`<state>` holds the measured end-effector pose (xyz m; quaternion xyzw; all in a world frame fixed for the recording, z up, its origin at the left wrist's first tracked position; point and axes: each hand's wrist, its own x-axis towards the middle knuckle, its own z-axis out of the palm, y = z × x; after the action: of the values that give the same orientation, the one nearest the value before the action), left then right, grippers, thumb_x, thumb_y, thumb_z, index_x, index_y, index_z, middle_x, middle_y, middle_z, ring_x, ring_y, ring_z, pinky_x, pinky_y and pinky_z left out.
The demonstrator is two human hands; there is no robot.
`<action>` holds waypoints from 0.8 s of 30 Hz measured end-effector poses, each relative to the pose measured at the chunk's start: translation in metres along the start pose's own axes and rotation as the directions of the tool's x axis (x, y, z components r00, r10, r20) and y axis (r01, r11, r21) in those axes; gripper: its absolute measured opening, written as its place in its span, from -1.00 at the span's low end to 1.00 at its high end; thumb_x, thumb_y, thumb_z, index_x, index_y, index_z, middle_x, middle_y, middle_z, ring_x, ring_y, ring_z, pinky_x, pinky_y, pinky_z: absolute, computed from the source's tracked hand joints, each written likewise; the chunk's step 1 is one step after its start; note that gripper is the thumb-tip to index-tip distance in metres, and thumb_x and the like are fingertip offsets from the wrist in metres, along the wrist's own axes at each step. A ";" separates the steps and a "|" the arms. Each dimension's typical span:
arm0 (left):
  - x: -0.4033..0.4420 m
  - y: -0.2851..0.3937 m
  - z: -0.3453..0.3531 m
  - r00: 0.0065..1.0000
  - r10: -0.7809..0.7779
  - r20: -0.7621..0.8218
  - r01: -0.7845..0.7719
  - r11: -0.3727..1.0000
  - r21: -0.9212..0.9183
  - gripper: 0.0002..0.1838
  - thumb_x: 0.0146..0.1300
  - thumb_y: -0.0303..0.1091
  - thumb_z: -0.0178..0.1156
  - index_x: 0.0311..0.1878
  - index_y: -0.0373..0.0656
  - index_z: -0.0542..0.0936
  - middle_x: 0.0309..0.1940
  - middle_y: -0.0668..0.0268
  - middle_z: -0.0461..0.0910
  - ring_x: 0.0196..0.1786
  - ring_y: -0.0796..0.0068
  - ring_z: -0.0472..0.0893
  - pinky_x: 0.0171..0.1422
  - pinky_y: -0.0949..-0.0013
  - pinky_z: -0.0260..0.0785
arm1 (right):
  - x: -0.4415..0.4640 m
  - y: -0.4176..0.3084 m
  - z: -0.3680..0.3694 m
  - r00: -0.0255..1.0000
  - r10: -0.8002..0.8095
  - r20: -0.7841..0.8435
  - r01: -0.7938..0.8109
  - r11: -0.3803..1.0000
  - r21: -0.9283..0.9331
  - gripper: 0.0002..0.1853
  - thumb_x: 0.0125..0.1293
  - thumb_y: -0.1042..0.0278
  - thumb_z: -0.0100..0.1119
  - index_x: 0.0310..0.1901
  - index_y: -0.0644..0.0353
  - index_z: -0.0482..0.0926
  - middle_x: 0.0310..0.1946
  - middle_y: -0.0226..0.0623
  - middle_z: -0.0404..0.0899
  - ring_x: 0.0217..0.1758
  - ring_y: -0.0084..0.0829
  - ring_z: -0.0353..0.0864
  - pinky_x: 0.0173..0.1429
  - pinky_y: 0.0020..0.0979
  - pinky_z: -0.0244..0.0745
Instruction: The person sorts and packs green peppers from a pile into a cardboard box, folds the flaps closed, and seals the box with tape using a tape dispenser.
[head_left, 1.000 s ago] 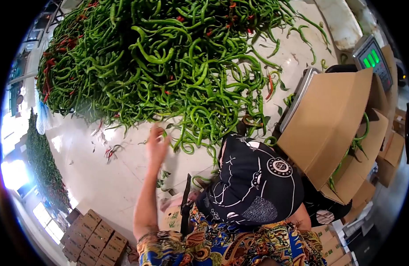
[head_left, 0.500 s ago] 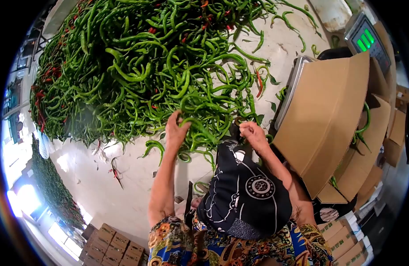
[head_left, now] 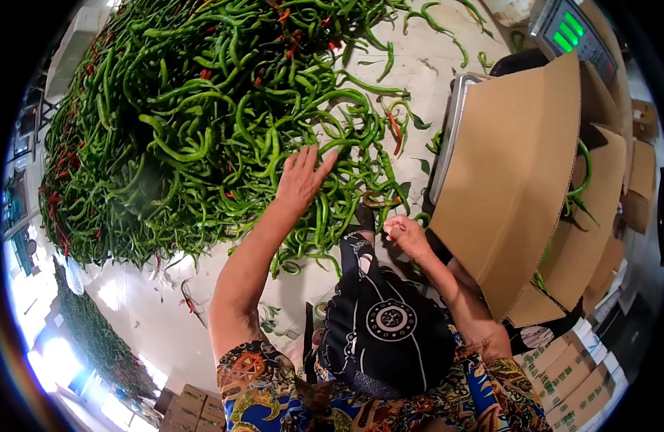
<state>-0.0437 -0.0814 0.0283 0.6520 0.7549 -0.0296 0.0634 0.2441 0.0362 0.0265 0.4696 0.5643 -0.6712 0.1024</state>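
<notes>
My left hand (head_left: 301, 176) reaches over the near edge of a big pile of long green chili peppers (head_left: 195, 144). Its fingers are stretched and spread, touching or just above the peppers, and nothing is gripped. My right hand (head_left: 407, 236) is lower and to the right, close to the knee, its fingers curled together. What they hold, if anything, is hidden. Just beyond that hand lies a curved brownish pepper (head_left: 381, 203), apart from the fingers. A red chili pepper (head_left: 396, 134) lies further out on the pale floor.
On my right an open cardboard box (head_left: 508, 173) rests on a scale platform (head_left: 450, 137), with green peppers inside. The scale's display (head_left: 568, 32) glows green behind it. Stacked cartons (head_left: 573, 374) stand at lower right. Another pepper heap (head_left: 101, 338) lies at far left.
My left hand has moved forward over the pile, its fingers spreading out. My right hand has drawn back slightly from the brownish pepper. The view has shifted a little.
</notes>
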 end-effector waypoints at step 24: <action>-0.011 -0.013 -0.078 0.941 -0.332 -0.060 0.209 0.712 -0.671 -0.43 -0.08 -0.51 0.35 0.10 -0.05 0.51 -0.05 0.14 0.62 -0.14 0.06 0.67 0.00 0.17 0.51 | -0.022 -0.041 -0.001 0.998 -0.060 0.020 0.060 0.998 -0.031 -0.79 0.37 0.28 0.15 -0.11 0.24 0.60 -0.47 -0.44 0.58 -0.41 -0.64 0.52 -0.32 -0.54 0.42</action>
<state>-0.0598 -0.0844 0.1070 0.4701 0.8069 0.2852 0.2157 0.2286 0.0422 0.0702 0.4444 0.5876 -0.6695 0.0949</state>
